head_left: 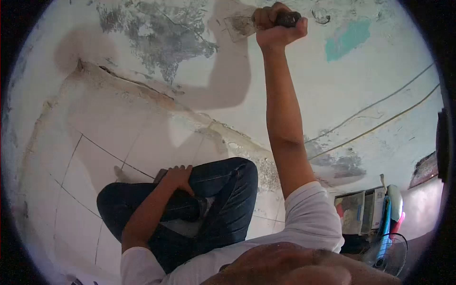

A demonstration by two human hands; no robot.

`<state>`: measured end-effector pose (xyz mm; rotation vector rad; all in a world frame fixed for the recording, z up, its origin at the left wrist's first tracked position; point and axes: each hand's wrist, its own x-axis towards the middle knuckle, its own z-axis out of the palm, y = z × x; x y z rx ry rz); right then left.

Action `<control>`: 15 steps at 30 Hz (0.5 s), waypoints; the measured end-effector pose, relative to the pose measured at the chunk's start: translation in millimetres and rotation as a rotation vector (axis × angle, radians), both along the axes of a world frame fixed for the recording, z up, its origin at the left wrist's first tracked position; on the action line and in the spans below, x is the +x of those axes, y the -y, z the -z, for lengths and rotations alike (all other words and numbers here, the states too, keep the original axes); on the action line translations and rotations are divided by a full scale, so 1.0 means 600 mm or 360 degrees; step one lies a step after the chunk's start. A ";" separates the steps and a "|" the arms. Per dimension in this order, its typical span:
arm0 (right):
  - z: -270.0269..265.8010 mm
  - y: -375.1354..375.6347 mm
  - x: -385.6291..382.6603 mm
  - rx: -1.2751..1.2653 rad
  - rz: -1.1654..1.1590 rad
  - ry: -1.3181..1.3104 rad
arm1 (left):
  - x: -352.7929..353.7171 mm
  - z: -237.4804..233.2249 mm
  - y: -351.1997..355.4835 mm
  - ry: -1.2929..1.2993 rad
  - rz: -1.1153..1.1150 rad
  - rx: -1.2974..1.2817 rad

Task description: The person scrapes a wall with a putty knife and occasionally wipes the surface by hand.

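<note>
My right hand (280, 23) is raised at the top of the view, its fingers wrapped round the dark handle of a scraper (240, 26). The scraper's flat blade points left and lies against or close to the pale wall (237, 109). Grey bare patches (161, 38) mark the wall left of the blade, and a turquoise patch (348, 40) is to the right of the hand. Down on my crossed legs in dark jeans (228, 190), my left hand (179, 178) rests with its fingers bent over the leg; whether it holds anything is hidden.
A cracked ledge (137, 85) runs along the wall's foot above the tiled floor (71, 199). Two cables (380, 124) cross the wall at the right. At the lower right stand a small fan (387, 254) and a rack with papers (356, 213).
</note>
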<state>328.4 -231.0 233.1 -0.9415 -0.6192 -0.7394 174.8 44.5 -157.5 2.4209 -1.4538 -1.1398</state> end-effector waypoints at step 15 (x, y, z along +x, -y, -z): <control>-0.044 -0.067 -0.086 -0.0900 0.0774 0.0664 | 0.005 -0.022 0.010 0.0035 -0.0026 0.0028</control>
